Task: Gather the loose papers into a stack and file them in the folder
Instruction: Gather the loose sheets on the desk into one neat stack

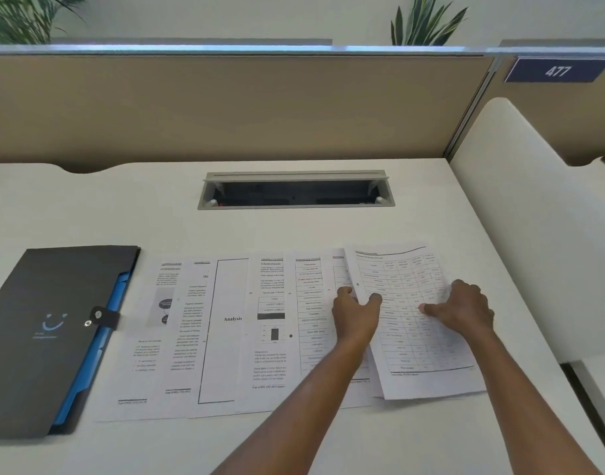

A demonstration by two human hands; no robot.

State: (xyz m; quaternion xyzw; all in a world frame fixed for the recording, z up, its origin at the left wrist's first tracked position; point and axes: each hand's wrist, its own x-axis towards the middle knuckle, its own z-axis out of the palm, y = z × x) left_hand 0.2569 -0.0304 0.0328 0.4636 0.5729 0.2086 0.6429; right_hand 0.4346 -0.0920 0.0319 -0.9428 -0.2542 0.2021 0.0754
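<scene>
Several printed papers lie fanned in an overlapping row across the white desk. The rightmost sheet, printed with a table, is slightly lifted and tilted. My left hand pinches that sheet's left edge, thumb on top. My right hand rests on its right half with fingers spread flat. A dark grey folder with blue inner pockets and a snap strap lies closed at the left of the row.
A grey cable box is sunk in the desk behind the papers. A beige partition runs along the back, and a white divider stands at the right. Plants show above the partition.
</scene>
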